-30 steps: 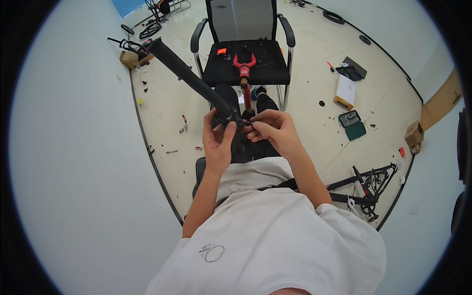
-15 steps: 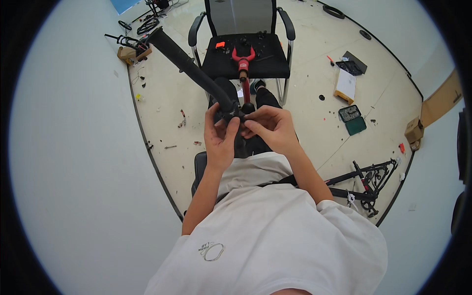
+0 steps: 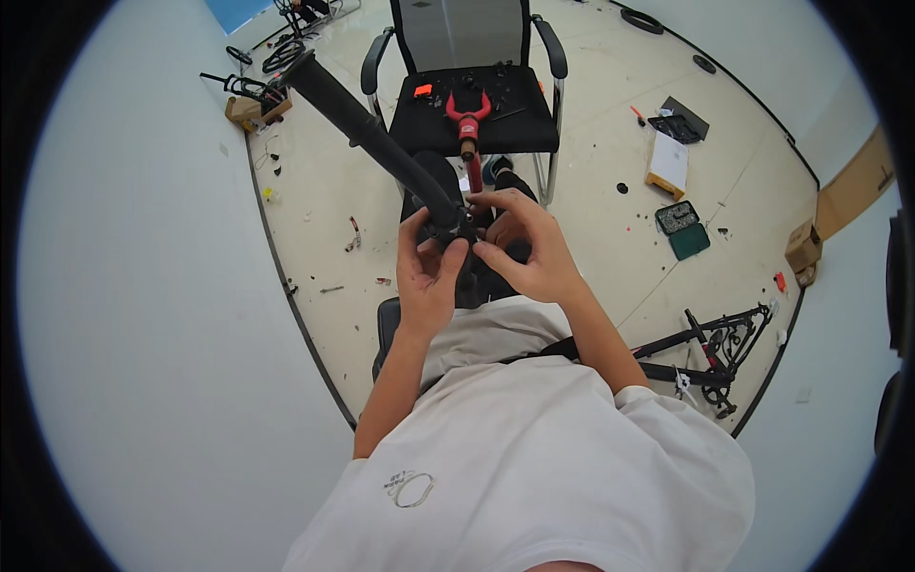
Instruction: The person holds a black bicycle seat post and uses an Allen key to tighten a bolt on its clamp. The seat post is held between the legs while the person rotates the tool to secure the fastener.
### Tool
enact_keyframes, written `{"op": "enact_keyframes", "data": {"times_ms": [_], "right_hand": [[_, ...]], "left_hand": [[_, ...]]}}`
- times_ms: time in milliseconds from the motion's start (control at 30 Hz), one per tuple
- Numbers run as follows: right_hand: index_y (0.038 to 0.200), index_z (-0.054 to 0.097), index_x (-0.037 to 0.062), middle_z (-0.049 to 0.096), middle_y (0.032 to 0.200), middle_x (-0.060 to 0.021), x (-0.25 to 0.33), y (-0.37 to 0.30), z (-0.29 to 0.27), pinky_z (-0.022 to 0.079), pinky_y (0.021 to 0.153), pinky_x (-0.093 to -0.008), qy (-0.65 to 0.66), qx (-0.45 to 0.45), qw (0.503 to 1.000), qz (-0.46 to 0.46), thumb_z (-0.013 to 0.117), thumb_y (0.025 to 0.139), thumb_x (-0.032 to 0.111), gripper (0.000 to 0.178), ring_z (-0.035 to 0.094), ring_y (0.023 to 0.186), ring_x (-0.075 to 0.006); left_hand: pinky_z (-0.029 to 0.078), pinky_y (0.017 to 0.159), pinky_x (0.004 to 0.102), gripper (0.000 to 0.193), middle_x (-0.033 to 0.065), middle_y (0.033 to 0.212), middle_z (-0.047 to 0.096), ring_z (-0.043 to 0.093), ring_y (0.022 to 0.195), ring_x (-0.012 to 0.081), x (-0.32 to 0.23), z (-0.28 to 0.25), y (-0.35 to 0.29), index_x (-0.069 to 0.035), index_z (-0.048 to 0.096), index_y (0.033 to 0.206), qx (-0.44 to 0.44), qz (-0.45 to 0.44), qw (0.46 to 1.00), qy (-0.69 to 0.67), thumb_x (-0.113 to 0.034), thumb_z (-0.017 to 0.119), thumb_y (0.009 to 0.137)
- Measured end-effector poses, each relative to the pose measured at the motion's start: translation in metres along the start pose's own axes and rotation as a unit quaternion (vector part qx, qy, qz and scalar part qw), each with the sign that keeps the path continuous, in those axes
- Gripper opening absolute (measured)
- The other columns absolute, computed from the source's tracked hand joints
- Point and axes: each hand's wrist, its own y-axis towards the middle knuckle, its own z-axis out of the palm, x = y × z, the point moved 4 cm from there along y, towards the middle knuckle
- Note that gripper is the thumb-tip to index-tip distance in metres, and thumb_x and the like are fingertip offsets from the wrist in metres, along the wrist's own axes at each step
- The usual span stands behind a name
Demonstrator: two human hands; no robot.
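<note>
A black bicycle handlebar (image 3: 381, 143) with a rubber grip slants from the upper left down to my lap. At its middle is a dark stem clamp (image 3: 457, 227). My left hand (image 3: 427, 276) holds this clamp from the left, thumb in front and fingers curled behind. On the other side, my right hand (image 3: 536, 250) has its thumb and bent fingers at the clamp's right edge. Any small part between those fingertips is too small to make out. The bar's lower end runs down between my hands and is partly hidden.
Ahead stands a black office chair (image 3: 474, 84) bearing a red bicycle fork (image 3: 467, 119), an orange piece (image 3: 423, 91) and small dark parts. On the floor to the right are an open green case (image 3: 688, 240), a white-topped box (image 3: 667, 164) and a black bicycle frame (image 3: 681, 375).
My right hand's index finger has lifted away from its thumb, spreading around the clamp's right side. The left hand keeps its hold; the handlebar has shifted only slightly.
</note>
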Motion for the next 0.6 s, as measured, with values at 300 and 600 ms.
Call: {"op": "enact_keyframes", "data": {"times_ms": [300, 600], "right_hand": [[0.132, 0.057, 0.0046, 0.064, 0.094, -0.009, 0.003, -0.001, 0.011, 0.05, 0.076, -0.0289, -0.088, -0.016, 0.992, -0.094, 0.072, 0.081, 0.005, 0.053, 0.059, 0.083, -0.0196], [0.134, 0.058, 0.0086, 0.067, 0.09, -0.006, 0.012, -0.005, 0.011, 0.048, 0.076, -0.033, -0.117, -0.064, 0.979, -0.153, 0.073, 0.079, 0.006, 0.057, 0.056, 0.083, -0.0236]], "left_hand": [[0.048, 0.091, 0.0281, 0.056, 0.0144, 0.112, 0.065, 0.063, 0.103, 0.0161, -0.011, 0.0, 0.001, 0.002, 0.03, 0.143, 0.012, 0.028, 0.999, 0.024, -0.005, 0.058, 0.096], [0.052, 0.078, 0.025, 0.067, 0.0134, 0.099, 0.07, 0.069, 0.088, 0.0155, -0.025, 0.0, 0.0, 0.004, 0.028, 0.147, 0.007, 0.063, 0.981, 0.183, -0.011, 0.065, 0.093]]}}
